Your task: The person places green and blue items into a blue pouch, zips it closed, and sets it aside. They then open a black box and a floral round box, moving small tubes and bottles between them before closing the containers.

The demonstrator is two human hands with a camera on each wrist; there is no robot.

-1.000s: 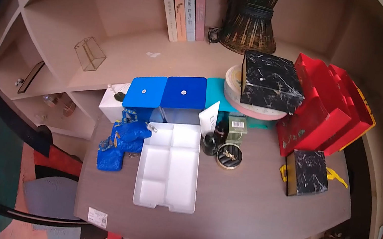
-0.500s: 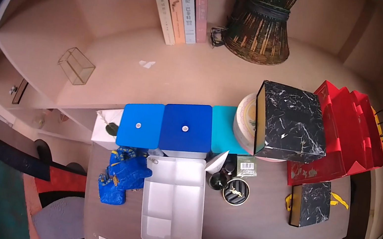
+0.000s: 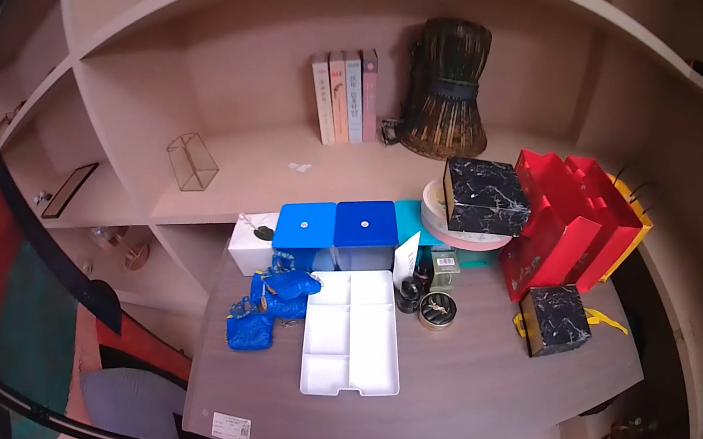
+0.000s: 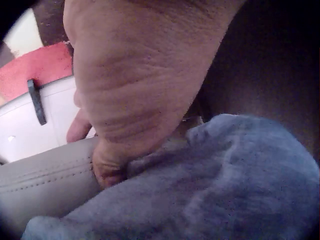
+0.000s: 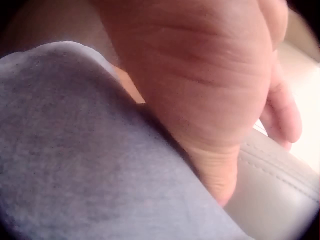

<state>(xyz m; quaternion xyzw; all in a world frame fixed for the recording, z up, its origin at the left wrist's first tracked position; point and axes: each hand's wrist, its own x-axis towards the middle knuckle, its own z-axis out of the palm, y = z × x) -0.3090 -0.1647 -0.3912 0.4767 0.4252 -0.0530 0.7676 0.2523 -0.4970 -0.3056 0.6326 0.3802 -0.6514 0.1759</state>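
At the desk's front, beside the thighs, both hands are low. In the left wrist view the left hand (image 4: 135, 80) rests at the edge of a grey stitched seat (image 4: 50, 172), thumb tucked by the denim-covered leg (image 4: 220, 180). The right hand (image 5: 205, 75) lies likewise beside the other leg (image 5: 90, 145) in the right wrist view, its fingers hanging loosely over the seat's side. Neither hand shows a thing taken up from the desk. Nearest to them on the desk stands a white divided tray (image 3: 330, 356). Left of it lie crumpled blue pouches (image 3: 249, 332).
Behind the tray stand two blue-lidded boxes (image 3: 307, 223) and a white box (image 3: 252, 245). A round black tin (image 3: 437, 310) sits right of it. Black marbled boxes (image 3: 556, 321) and red gift bags (image 3: 553, 224) fill the right side. Books (image 3: 344, 94) stand on the shelf.
The head view tilts down, then back up, so more upper shelf shows now. The things on the desk keep their places, and the hands stay low by the legs.
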